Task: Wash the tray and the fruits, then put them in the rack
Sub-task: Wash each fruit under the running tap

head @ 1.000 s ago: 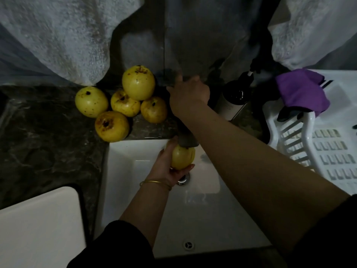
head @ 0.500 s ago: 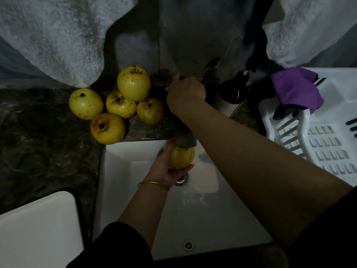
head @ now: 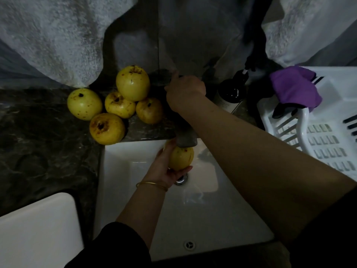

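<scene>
My left hand grips a yellow fruit over the white sink, right under the dark tap spout. My right hand reaches back and grips the tap handle behind the spout. Several more spotted yellow fruits are piled on the dark marble counter to the left of the tap. The white tray lies at the bottom left. The white dish rack stands at the right.
A purple cloth hangs over the rack's back corner. A dark soap bottle stands between the tap and the rack. White towels hang along the wall behind. The sink drain sits just under the held fruit.
Both hands have stayed where they were, the left on the fruit and the right on the tap. Only my head has shifted a little.
</scene>
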`<act>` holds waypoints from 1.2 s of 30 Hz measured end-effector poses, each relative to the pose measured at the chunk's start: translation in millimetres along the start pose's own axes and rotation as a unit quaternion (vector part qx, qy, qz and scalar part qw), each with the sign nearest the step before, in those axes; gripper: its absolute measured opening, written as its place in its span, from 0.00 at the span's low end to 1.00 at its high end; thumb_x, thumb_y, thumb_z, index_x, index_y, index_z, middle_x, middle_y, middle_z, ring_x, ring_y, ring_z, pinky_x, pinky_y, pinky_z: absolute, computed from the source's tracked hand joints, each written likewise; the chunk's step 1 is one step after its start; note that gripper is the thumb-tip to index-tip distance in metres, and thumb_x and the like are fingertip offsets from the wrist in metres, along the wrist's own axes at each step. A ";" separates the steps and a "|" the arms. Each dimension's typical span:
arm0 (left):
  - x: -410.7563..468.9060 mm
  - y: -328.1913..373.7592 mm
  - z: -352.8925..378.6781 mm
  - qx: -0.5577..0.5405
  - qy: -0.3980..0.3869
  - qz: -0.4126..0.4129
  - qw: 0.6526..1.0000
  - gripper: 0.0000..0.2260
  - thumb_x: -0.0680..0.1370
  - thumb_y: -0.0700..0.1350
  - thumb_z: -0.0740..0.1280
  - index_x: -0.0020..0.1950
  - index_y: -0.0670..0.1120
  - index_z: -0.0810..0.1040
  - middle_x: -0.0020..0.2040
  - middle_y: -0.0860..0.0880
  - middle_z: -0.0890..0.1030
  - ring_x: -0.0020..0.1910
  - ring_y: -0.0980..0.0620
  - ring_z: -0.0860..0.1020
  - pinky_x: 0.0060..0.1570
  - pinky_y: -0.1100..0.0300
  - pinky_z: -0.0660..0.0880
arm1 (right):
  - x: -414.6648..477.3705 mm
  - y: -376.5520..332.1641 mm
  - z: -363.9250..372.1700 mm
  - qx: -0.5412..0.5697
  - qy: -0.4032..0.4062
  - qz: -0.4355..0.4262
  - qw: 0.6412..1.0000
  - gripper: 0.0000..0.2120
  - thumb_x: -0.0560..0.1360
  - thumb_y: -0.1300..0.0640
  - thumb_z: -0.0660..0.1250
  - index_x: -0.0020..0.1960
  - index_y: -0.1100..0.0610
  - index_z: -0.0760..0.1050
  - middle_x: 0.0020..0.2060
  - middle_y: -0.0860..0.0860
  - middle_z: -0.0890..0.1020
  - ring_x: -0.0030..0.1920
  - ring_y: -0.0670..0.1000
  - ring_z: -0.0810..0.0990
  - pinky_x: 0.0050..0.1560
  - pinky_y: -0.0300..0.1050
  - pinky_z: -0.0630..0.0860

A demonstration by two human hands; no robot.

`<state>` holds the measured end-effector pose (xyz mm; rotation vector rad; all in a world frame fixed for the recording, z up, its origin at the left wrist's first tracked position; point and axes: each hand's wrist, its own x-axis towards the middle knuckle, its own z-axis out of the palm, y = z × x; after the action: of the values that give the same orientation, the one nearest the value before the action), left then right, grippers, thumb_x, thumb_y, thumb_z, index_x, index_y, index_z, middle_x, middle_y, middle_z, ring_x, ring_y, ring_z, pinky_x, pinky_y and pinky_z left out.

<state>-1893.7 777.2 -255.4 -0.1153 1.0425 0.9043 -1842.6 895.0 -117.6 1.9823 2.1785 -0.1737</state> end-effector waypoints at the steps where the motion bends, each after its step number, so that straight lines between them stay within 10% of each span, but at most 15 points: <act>1: 1.0 0.1 -0.5 0.000 -0.002 -0.003 1.000 0.39 0.54 0.54 0.80 0.64 0.54 0.75 0.67 0.43 0.72 0.60 0.36 0.74 0.38 0.47 0.79 | 0.1 0.1 0.0 0.000 -0.001 0.001 1.000 0.26 0.84 0.51 0.49 0.77 0.60 0.49 0.72 0.60 0.65 0.70 0.59 0.66 0.61 0.50 0.69; 23: -2.8 4.8 1.7 0.009 0.009 -0.012 1.000 0.34 0.61 0.54 0.75 0.66 0.52 0.73 0.67 0.42 0.72 0.59 0.37 0.74 0.33 0.49 0.79 | 1.7 0.5 -1.5 -0.032 0.022 -0.015 0.999 0.22 0.83 0.50 0.50 0.73 0.59 0.60 0.68 0.57 0.70 0.65 0.56 0.71 0.47 0.46 0.65; 27: -1.3 4.4 0.7 0.011 0.005 -0.008 1.000 0.33 0.62 0.54 0.75 0.66 0.52 0.73 0.67 0.42 0.72 0.59 0.37 0.74 0.33 0.49 0.80 | 1.4 7.0 -5.5 0.049 -0.005 -0.018 0.999 0.31 0.80 0.36 0.48 0.76 0.54 0.56 0.72 0.57 0.66 0.69 0.59 0.67 0.60 0.49 0.67; 30: 0.9 4.5 -0.2 -0.001 -0.015 -0.006 1.000 0.35 0.59 0.53 0.74 0.67 0.51 0.73 0.67 0.42 0.72 0.59 0.38 0.74 0.34 0.48 0.80 | -2.5 22.3 -5.3 0.264 -0.038 0.000 0.964 0.34 0.78 0.32 0.44 0.76 0.52 0.57 0.71 0.58 0.67 0.67 0.61 0.69 0.64 0.53 0.69; 36: 9.3 1.2 -6.3 0.009 -0.043 0.017 0.999 0.28 0.67 0.53 0.70 0.67 0.51 0.73 0.63 0.43 0.76 0.56 0.40 0.77 0.41 0.46 0.80 | -53.2 53.3 65.7 0.491 0.180 0.173 0.835 0.17 0.83 0.52 0.52 0.46 0.59 0.76 0.39 0.53 0.76 0.41 0.52 0.76 0.41 0.42 0.64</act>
<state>-1897.1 780.5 -265.7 -0.0430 0.9758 0.9223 -1780.9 834.5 -167.8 3.1206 2.0429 -1.1447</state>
